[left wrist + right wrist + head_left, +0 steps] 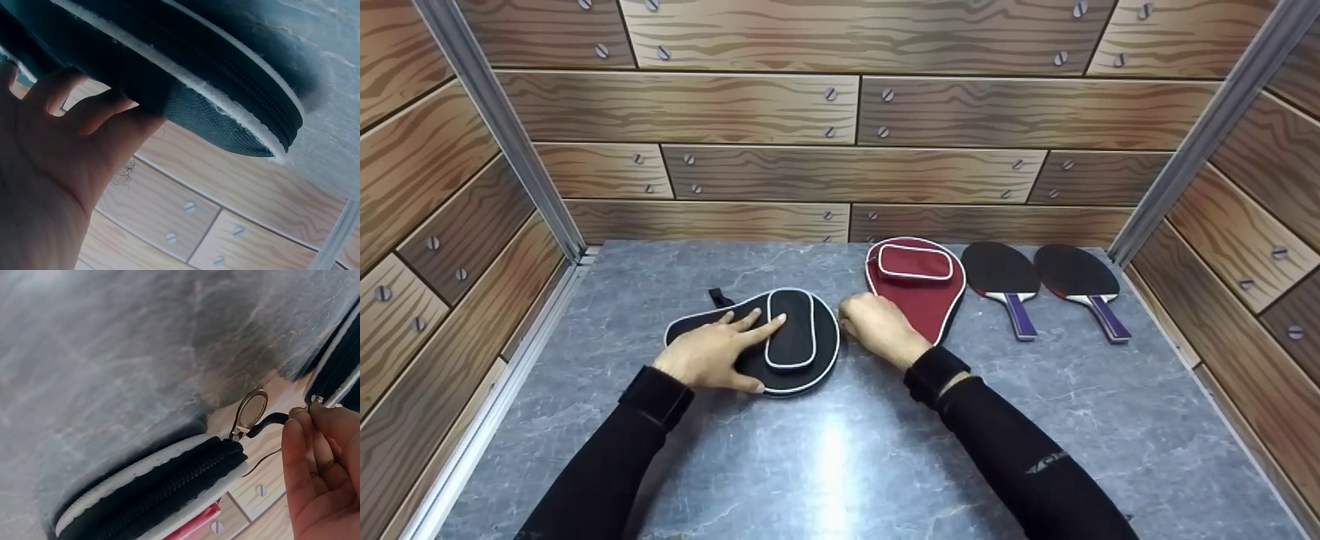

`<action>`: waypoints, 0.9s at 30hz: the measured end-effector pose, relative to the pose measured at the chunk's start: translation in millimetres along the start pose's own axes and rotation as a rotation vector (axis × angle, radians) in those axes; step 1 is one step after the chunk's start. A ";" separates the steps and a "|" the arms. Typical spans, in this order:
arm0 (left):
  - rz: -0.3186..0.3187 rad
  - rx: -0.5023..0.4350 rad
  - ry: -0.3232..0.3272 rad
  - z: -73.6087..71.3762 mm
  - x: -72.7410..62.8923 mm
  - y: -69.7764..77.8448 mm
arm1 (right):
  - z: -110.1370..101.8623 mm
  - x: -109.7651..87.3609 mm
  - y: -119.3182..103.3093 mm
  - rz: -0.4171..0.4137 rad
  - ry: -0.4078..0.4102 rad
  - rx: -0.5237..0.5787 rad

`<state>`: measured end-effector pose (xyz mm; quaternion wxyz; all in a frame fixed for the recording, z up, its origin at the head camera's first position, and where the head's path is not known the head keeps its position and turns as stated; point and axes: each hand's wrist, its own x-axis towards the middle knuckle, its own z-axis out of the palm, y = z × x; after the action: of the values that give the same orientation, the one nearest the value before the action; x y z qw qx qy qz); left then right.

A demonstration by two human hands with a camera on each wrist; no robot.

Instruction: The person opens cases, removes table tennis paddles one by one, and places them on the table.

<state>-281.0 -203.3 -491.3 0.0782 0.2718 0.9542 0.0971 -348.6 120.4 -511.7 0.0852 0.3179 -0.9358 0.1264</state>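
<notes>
A black table tennis bat case [750,375] with white piping and a raised pocket [791,337] lies on the grey tabletop. My left hand [706,352] rests on top of it, fingers spread, with the index fingertip at the pocket. At the round end's right edge, my right hand [877,322] pinches the case's zipper pull; the metal slider [316,400] shows beside the fingertips in the right wrist view, while the pull itself is mostly hidden. Just behind that hand lies a red bat case [911,300], partly covered by it. Its ring-shaped zipper pull [252,410] stands out in the right wrist view.
Right of the red case are two table tennis bats [1001,266] [1076,270], black faces up, with purple handles towards me. A black strap loop [720,298] sticks out behind the black case. Wood-patterned walls [855,172] with metal corner posts enclose the grey tabletop [930,457].
</notes>
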 end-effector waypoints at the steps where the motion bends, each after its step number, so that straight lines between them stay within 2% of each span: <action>1: -0.004 0.002 0.003 0.5 0.6 0.5 | 0.0 -0.4 0.1 -0.002 0.001 0.002; 14: -0.046 0.034 0.058 2.0 7.8 3.2 | 0.8 -7.2 -2.0 -0.008 -0.015 0.012; 27: -0.101 0.056 0.048 -0.3 18.3 6.0 | 3.1 -13.9 -5.0 -0.024 -0.016 0.019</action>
<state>-293.4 -188.5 -491.4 0.0525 0.2230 0.9707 0.0727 -334.9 123.7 -517.1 0.0761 0.3308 -0.9314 0.1314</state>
